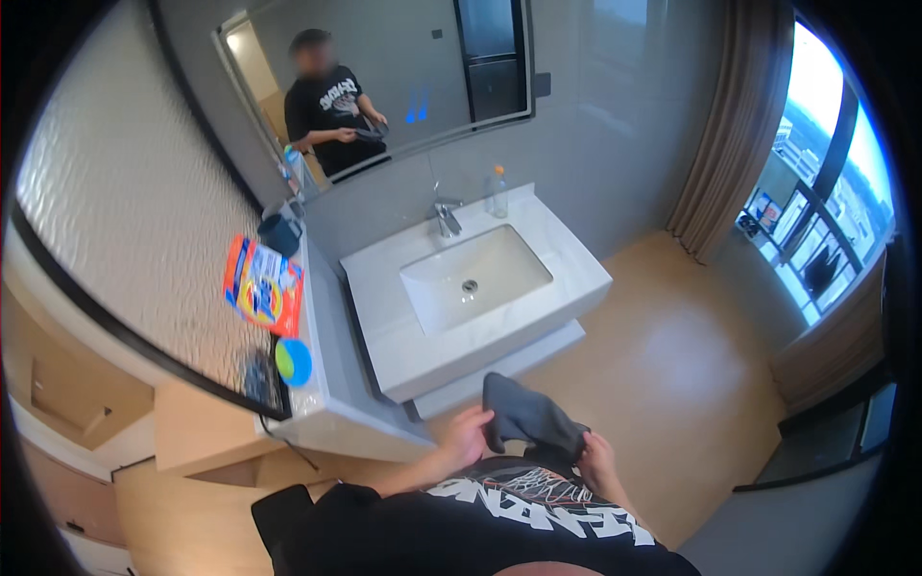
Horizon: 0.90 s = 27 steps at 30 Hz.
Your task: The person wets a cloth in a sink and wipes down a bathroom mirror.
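Observation:
Between my two hands hangs a dark grey cloth item (pixel 530 415), soft and folded; its exact kind does not show. My left hand (pixel 468 435) is closed on its left edge, fingers pinching the fabric. At its right end, my right hand (pixel 597 459) grips the other edge. Both hands are close to my body, in front of my black shirt and short of the washbasin counter. A white rectangular sink (pixel 437 300) is set in the marbled counter (pixel 384 341), with a chrome tap (pixel 448 219) behind it.
On the left ledge stand an orange detergent bag (pixel 264 286), a blue-and-green round container (pixel 293 362) and a dark cup (pixel 279 233). A clear bottle (pixel 499 194) with an orange top stands beside the tap. The wall mirror (pixel 403 67) shows my reflection. Brown curtains (pixel 732 125) hang by the window.

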{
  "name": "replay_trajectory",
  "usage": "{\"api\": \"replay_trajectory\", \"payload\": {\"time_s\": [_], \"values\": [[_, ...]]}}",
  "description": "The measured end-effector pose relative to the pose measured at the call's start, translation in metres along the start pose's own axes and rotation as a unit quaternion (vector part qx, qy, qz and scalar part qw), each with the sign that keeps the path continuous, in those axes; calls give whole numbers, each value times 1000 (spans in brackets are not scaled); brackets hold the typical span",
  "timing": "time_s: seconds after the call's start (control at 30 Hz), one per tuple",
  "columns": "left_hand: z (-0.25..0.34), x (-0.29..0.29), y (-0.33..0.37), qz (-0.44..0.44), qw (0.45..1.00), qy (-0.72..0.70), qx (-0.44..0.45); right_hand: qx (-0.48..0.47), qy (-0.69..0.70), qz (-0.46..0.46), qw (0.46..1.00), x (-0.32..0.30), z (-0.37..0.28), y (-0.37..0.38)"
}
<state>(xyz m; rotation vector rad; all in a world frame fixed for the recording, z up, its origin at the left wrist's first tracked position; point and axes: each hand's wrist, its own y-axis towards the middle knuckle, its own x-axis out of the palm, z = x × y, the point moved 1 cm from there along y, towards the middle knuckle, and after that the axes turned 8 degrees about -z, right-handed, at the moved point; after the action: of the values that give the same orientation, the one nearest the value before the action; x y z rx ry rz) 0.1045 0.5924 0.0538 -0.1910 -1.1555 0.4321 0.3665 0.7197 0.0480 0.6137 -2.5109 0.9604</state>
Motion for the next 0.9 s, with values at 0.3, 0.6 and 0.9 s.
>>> {"api": "replay_trajectory", "payload": {"time_s": [0.3, 0.6, 0.9], "values": [[36, -14, 29, 75, 988, 29, 134, 113, -157, -103, 976, 50, -50, 108], [91, -27, 40, 268, 902, 170, 293, 182, -237, -286, 910, 150, -122, 225], [34, -76, 52, 418, 694, 586, -4, 274, -278, -198, 899, 198, -105, 283]]}}
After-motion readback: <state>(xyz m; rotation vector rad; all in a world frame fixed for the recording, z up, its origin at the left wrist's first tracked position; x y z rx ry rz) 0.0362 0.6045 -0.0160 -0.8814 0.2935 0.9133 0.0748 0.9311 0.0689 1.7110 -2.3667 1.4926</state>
